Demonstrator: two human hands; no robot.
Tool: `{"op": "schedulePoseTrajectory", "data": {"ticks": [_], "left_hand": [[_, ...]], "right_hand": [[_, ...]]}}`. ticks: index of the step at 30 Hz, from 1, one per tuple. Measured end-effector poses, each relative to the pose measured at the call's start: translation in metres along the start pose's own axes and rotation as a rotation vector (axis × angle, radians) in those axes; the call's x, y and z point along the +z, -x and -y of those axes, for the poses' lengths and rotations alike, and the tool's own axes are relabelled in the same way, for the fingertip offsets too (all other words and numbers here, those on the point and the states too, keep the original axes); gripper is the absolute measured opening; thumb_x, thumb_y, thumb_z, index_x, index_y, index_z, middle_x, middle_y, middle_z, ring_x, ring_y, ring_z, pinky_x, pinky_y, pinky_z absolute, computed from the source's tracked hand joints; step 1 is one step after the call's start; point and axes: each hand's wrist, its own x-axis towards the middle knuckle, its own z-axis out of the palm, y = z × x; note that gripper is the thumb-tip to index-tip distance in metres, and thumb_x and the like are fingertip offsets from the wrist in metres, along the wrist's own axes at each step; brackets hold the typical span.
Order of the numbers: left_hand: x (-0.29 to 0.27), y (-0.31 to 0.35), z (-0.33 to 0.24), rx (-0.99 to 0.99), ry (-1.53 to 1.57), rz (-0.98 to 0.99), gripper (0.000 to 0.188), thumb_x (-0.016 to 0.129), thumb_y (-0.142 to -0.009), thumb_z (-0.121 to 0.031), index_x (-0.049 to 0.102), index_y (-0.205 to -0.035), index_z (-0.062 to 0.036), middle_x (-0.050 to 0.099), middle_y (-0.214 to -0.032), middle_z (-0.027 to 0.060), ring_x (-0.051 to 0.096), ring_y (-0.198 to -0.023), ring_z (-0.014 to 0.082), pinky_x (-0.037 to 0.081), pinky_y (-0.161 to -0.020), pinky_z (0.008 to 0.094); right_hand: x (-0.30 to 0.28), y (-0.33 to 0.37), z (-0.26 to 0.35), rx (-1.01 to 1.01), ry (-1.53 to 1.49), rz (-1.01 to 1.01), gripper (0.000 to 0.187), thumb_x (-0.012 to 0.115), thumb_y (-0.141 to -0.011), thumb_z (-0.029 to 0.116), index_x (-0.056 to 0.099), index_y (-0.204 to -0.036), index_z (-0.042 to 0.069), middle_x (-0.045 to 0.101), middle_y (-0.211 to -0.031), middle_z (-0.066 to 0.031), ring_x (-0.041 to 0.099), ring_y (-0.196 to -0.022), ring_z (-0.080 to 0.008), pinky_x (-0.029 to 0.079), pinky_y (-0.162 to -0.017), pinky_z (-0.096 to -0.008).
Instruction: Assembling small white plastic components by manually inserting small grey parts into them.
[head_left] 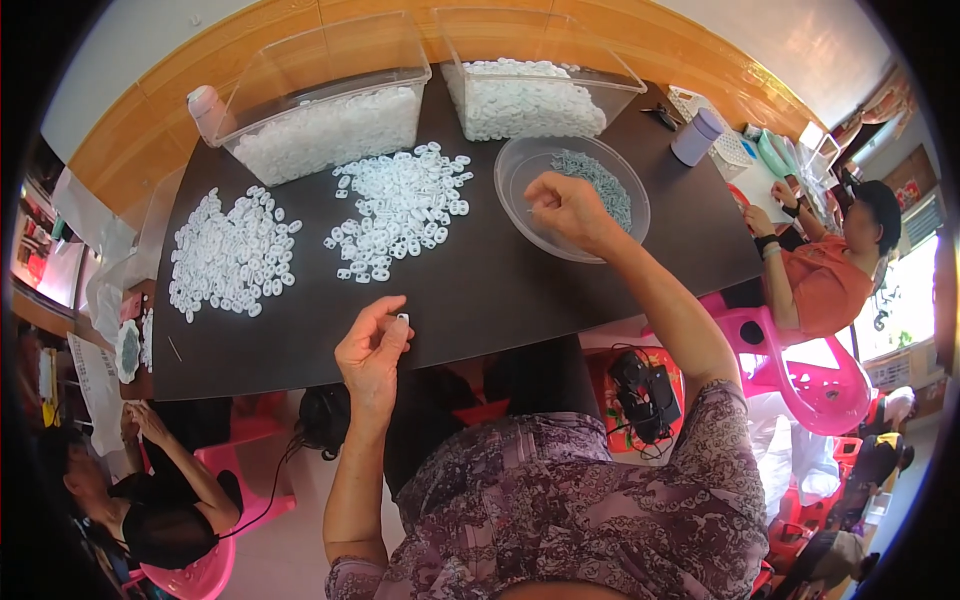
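Observation:
Near the front edge of the dark table, my left hand pinches a small white plastic piece between thumb and fingers. My right hand is over the round clear tub, its fingers closed together. Whatever they hold, if anything, is too small to make out. Small grey pieces, perhaps screws, lie heaped along the tub's far right side. Between my hands and the back of the table spreads a loose pile of white oval pieces with holes. A second pile of similar pieces lies farther left.
Two clear bins full of white pieces stand along the back. A purple cup and a white basket are at the right; a pink bottle is back left. Co-workers sit at left and right.

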Motion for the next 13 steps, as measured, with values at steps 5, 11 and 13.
{"op": "schedulePoseTrajectory", "data": {"ticks": [5,11,13], "left_hand": [[0.003,-0.006,0.003,0.040,-0.060,0.004,0.012,0.063,-0.083,-0.002,0.066,-0.094,0.0009,0.059,-0.074,-0.0001,0.053,-0.065,0.0057,0.042,-0.058,0.0180],[0.017,-0.020,-0.005,0.193,-0.310,0.020,0.012,0.064,-0.080,-0.003,0.066,-0.091,0.0006,0.059,-0.079,0.0026,0.054,-0.068,0.0080,0.042,-0.060,0.0210],[0.012,-0.025,-0.004,0.177,-0.390,0.058,0.016,0.067,-0.082,-0.007,0.066,-0.096,-0.0001,0.060,-0.083,0.0001,0.051,-0.071,0.0054,0.041,-0.062,0.0183]], "right_hand": [[0.023,0.014,0.061,-0.063,-0.068,0.122,0.012,0.064,-0.075,0.002,0.063,-0.087,0.000,0.060,-0.075,-0.0021,0.056,-0.072,-0.0078,0.046,-0.067,-0.0230],[0.068,0.016,0.084,-0.046,-0.206,0.306,0.013,0.066,-0.075,0.003,0.064,-0.088,0.000,0.062,-0.078,-0.0039,0.058,-0.074,-0.0107,0.047,-0.070,-0.0254],[0.082,0.017,0.082,-0.104,-0.245,0.273,0.016,0.065,-0.074,0.005,0.064,-0.089,0.001,0.065,-0.075,-0.0092,0.063,-0.070,-0.0186,0.049,-0.065,-0.0299]]}}
